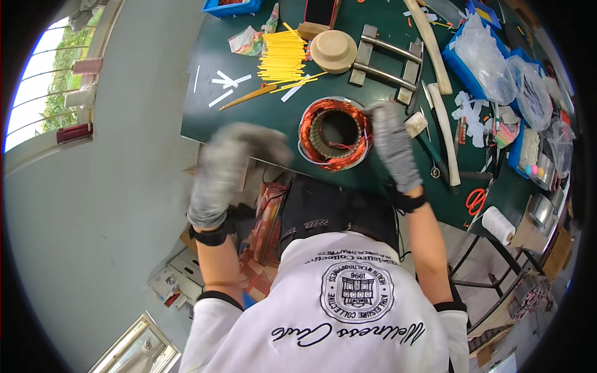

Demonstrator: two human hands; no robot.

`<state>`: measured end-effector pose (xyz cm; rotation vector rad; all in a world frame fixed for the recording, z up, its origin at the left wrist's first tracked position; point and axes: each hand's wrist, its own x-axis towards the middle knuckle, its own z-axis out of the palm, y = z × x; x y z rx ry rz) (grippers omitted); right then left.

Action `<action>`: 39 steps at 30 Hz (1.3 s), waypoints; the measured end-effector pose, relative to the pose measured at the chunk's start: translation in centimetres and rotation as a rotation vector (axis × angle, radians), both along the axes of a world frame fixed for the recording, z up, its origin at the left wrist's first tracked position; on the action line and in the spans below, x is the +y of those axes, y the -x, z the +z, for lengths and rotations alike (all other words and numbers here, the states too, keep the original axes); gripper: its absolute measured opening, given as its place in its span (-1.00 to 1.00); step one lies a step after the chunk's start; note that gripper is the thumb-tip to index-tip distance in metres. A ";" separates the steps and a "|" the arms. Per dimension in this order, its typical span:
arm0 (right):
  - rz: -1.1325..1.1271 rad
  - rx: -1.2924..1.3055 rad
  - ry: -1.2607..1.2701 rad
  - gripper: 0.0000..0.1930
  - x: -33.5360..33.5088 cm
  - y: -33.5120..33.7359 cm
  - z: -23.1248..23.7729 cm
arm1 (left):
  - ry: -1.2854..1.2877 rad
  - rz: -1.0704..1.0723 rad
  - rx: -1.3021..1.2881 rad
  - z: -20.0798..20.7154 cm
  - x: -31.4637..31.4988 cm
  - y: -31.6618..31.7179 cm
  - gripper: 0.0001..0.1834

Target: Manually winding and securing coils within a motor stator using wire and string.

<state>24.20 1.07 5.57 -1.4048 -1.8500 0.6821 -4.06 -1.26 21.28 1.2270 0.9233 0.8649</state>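
Observation:
A motor stator (306, 133) with orange-red copper windings stands on the green table near its front edge, its round bore facing up. A loose loop of wire lies inside the bore. My right hand (392, 142), in a grey glove, has its fingers curled against the right rim of the stator. To the left, my gloved left hand (249, 146) is in the air by the table's front edge, apart from the stator. Motion smears its fingers, so I cannot make out their pose or anything in them.
Behind the stator lie yellow strips (283, 57), a bamboo-coloured stick (247, 97), a round wooden block (334, 51) and a metal frame (388, 67). To the right are a hammer (429, 146), pale curved sticks (443, 133), red-handled scissors (476, 200) and blue bins (463, 62).

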 end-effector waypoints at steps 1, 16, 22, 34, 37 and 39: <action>-0.117 0.511 0.324 -0.78 -0.4 -1.1 0.7 | -0.059 0.246 -0.148 -0.4 -1.0 1.1 -0.58; 0.147 0.499 0.497 -0.65 -2.3 -2.5 4.0 | -0.574 -0.083 1.160 -13.0 -3.3 -6.8 -0.53; -0.057 0.987 0.593 -0.60 -3.4 -4.6 2.6 | -0.524 -0.106 1.113 -12.8 -1.5 -7.3 -0.75; 0.151 0.303 0.506 -0.77 -2.2 -1.5 -0.1 | -0.120 0.264 -0.004 -6.3 3.0 -1.3 -0.68; 0.238 0.020 0.055 -0.77 -2.1 -2.2 -1.8 | -0.652 -0.199 1.013 -10.0 3.3 -2.6 -0.57; 0.116 0.363 0.332 -0.69 -1.5 -1.0 0.9 | -0.733 -0.259 1.153 -11.8 3.0 -4.6 -0.54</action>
